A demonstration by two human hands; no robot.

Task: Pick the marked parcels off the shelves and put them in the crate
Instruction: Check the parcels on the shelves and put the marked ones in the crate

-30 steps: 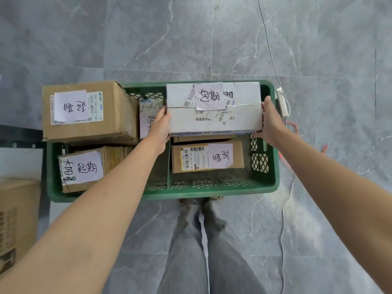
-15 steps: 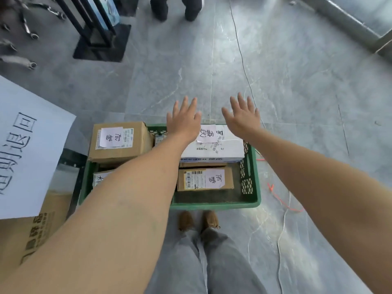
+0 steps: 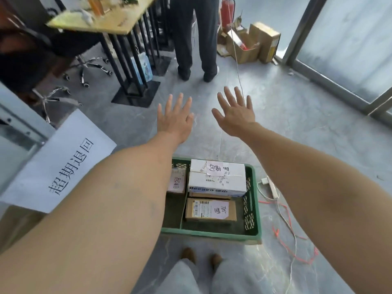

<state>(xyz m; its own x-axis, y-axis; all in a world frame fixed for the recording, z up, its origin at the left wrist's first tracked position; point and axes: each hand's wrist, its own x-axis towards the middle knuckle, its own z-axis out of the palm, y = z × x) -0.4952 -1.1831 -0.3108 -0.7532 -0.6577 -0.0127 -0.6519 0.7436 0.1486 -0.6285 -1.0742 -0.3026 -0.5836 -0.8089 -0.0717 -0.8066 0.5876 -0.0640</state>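
Note:
A green crate stands on the floor in front of my feet. Inside it lies a white parcel with a handwritten paper label, on top of a brown one. A smaller brown parcel with a paper label lies nearer to me, and another labelled parcel shows at the crate's left; my left forearm hides the rest. My left hand and my right hand are stretched out above the floor beyond the crate, fingers spread, holding nothing.
A white sign with printed characters hangs on the shelf frame at left. A person's legs stand ahead, beside a black-legged table and office chairs. Cardboard boxes sit by the glass door. A power strip and cables lie right of the crate.
My hands let go of the white parcel, which stays in the crate, and rose with fingers spread. My view lifted from the crate towards the room ahead.

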